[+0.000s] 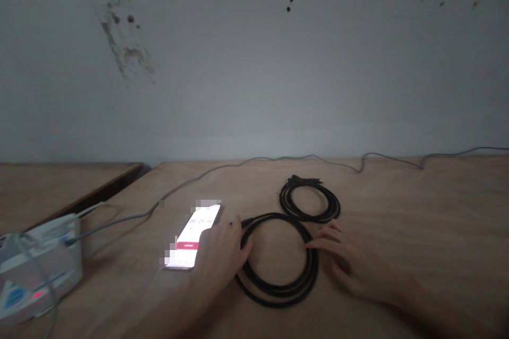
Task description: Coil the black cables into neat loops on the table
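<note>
A black cable (280, 291) lies in a loose coil of several loops on the wooden table, with a plug-like end at its upper left. My left hand (222, 249) is at the coil's left side, thumb and fingers closed around the loops there; part of the grip is hidden. On the other side, my right hand (353, 262) rests with fingers stretched and apart, the index fingertip touching the coil's right edge. Just behind lies a second black coiled cable (284, 204), its ends gathered at the top, untouched by either hand.
A lit phone (199, 230) showing a timer lies left of my left hand, partly covered by it. A white power strip (71, 259) with a red light sits at far left. From it a grey cord (175, 189) runs across the table's back, near the wall (254, 74).
</note>
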